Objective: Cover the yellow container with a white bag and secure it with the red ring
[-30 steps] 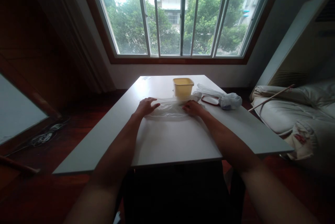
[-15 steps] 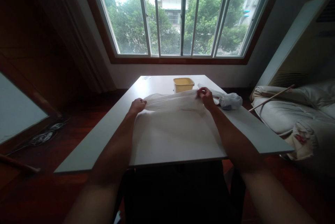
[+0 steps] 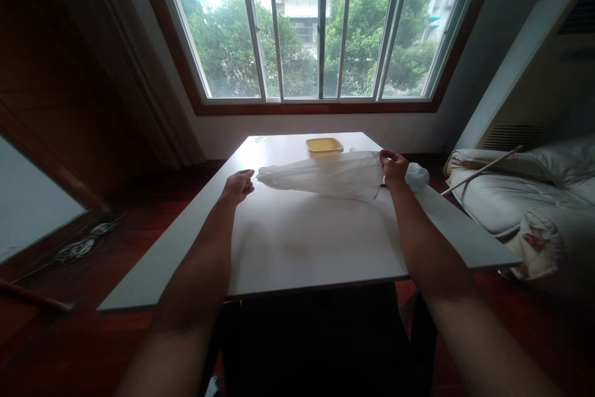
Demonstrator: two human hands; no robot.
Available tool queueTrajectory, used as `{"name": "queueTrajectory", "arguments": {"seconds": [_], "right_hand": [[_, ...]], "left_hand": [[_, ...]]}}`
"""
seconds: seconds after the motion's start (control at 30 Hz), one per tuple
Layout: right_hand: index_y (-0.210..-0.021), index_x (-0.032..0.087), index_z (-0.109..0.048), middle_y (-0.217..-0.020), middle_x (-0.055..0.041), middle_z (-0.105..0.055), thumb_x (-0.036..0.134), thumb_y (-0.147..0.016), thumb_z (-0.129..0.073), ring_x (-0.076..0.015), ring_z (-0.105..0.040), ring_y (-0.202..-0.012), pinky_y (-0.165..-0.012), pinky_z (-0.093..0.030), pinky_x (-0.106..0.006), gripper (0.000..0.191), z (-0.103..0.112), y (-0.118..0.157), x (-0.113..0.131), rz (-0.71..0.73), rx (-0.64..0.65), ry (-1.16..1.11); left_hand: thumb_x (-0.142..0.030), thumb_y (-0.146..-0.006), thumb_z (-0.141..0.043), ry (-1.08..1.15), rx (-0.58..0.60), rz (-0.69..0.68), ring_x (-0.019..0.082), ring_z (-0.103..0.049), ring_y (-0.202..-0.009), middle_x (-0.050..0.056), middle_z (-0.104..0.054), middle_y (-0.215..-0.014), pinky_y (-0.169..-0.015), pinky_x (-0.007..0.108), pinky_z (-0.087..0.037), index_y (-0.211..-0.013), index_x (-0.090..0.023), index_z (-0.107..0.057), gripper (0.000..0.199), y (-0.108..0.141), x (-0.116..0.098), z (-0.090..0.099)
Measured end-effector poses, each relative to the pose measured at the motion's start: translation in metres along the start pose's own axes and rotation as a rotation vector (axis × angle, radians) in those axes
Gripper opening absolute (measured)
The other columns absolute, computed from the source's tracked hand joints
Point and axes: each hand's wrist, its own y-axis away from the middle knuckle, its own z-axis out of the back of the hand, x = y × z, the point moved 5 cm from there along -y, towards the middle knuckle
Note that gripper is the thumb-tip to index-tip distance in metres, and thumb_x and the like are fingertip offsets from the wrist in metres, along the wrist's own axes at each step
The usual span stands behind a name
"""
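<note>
Just beyond the left hand (image 3: 237, 187), its closure unclear, the plastic bag (image 3: 320, 175) now ends free; the right hand (image 3: 395, 167), farther out than before, pinches its opposite end

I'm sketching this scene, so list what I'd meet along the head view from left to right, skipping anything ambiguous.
Coiled cables → left hand → sheer plastic → right hand → white plastic bundle → thin stick.
</note>
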Motion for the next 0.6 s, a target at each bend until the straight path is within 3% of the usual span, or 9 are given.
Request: {"name": "queueTrajectory", "arguments": {"seconds": [0.07, 0.13, 0.2, 0.27, 0.33, 0.4, 0.47, 0.53, 0.6], "right_hand": [[-0.084, 0.015, -0.071, -0.065, 0.0011, -0.063, 0.027, -0.060, -0.069, -0.0116, -0.050, -0.057, -0.054, -0.042, -0.026, 0.027, 0.002, -0.001, 0.000, 0.002, -0.036, -0.061], [-0.086, 0.015, -0.070, -0.072, -0.0007, -0.066, 0.029, -0.061, -0.070, -0.0124, -0.054, -0.061, -0.058, -0.045, -0.026, 0.028, -0.004, 0.001, -0.001, -0.017, 0.033, -0.104], [-0.088, 0.015, -0.070, -0.077, -0.0017, -0.068, 0.031, -0.060, -0.072, -0.0131, -0.056, -0.065, -0.061, -0.047, -0.027, 0.032, -0.013, 0.006, -0.003, -0.043, 0.127, -0.117], [-0.091, 0.016, -0.070, -0.079, -0.0021, -0.069, 0.034, -0.060, -0.074, -0.0137, -0.058, -0.066, -0.063, -0.049, -0.028, 0.036, -0.020, 0.010, -0.005, -0.055, 0.200, -0.108], [-0.093, 0.015, -0.071, -0.081, -0.0029, -0.070, 0.035, -0.061, -0.073, -0.0148, -0.060, -0.068, -0.064, -0.050, -0.029, 0.038, -0.021, 0.011, -0.007, -0.049, 0.225, -0.084], [-0.092, 0.015, -0.071, -0.082, -0.0043, -0.071, 0.035, -0.064, -0.070, -0.0164, -0.062, -0.071, -0.068, -0.052, -0.031, 0.034, -0.014, 0.005, -0.007, -0.003, 0.159, -0.053], [-0.089, 0.014, -0.071, -0.084, -0.0059, -0.072, 0.032, -0.069, -0.065, -0.0182, -0.065, -0.076, -0.074, -0.054, -0.034, 0.028, -0.002, -0.002, -0.003, 0.099, 0.023, -0.011], [-0.086, 0.014, -0.072, -0.085, -0.0067, -0.073, 0.028, -0.072, -0.061, -0.0197, -0.067, -0.082, -0.082, -0.054, -0.037, 0.023, 0.008, -0.007, 0.002, 0.218, -0.075, 0.068], [-0.083, 0.014, -0.073, -0.083, -0.0066, -0.073, 0.024, -0.074, -0.058, -0.0205, -0.068, -0.084, -0.088, -0.053, -0.038, 0.021, 0.011, -0.008, 0.006, 0.294, -0.101, 0.170]], "left_hand": [[-0.031, -0.073, -0.073, -0.028, -0.088, -0.065, 0.006, -0.041, -0.044, -0.008, -0.046, -0.056, -0.049, 0.022, -0.044, -0.091, -0.016, -0.058, 0.028, -0.001, -0.005, 0.008], [-0.039, -0.073, -0.073, -0.135, -0.069, -0.215, 0.010, -0.053, -0.053, -0.004, -0.056, -0.064, -0.058, 0.025, -0.050, -0.100, -0.016, -0.061, 0.037, 0.002, -0.012, 0.006], [-0.047, -0.069, -0.077, -0.338, 0.162, -0.360, 0.016, -0.064, -0.073, 0.003, -0.068, -0.084, -0.069, 0.030, -0.053, -0.108, -0.018, -0.065, 0.050, 0.008, -0.013, -0.012], [-0.048, -0.059, -0.084, -0.578, 0.450, -0.409, 0.022, -0.066, -0.091, 0.007, -0.071, -0.104, -0.078, 0.032, -0.052, -0.112, -0.022, -0.068, 0.061, 0.018, 0.000, -0.034], [-0.043, -0.051, -0.089, -0.760, 0.557, -0.417, 0.023, -0.064, -0.092, 0.007, -0.071, -0.106, -0.079, 0.031, -0.050, -0.103, -0.022, -0.071, 0.059, 0.024, 0.016, -0.045], [-0.043, -0.055, -0.086, -0.828, 0.507, -0.445, 0.020, -0.060, -0.079, 0.005, -0.071, -0.090, -0.074, 0.030, -0.047, -0.087, -0.018, -0.072, 0.043, 0.023, 0.022, -0.048], [-0.046, -0.070, -0.075, -0.806, 0.425, -0.489, 0.016, -0.054, -0.069, 0.002, -0.066, -0.073, -0.068, 0.028, -0.043, -0.078, -0.016, -0.068, 0.032, 0.019, 0.018, -0.047], [-0.048, -0.083, -0.060, -0.738, 0.324, -0.531, 0.014, -0.049, -0.065, 0.000, -0.060, -0.067, -0.062, 0.026, -0.040, -0.079, -0.016, -0.065, 0.032, 0.016, 0.005, -0.043], [-0.048, -0.087, -0.054, -0.630, 0.211, -0.514, 0.013, -0.047, -0.060, -0.002, -0.054, -0.063, -0.056, 0.025, -0.037, -0.079, -0.017, -0.063, 0.033, 0.015, -0.008, -0.036]]}}
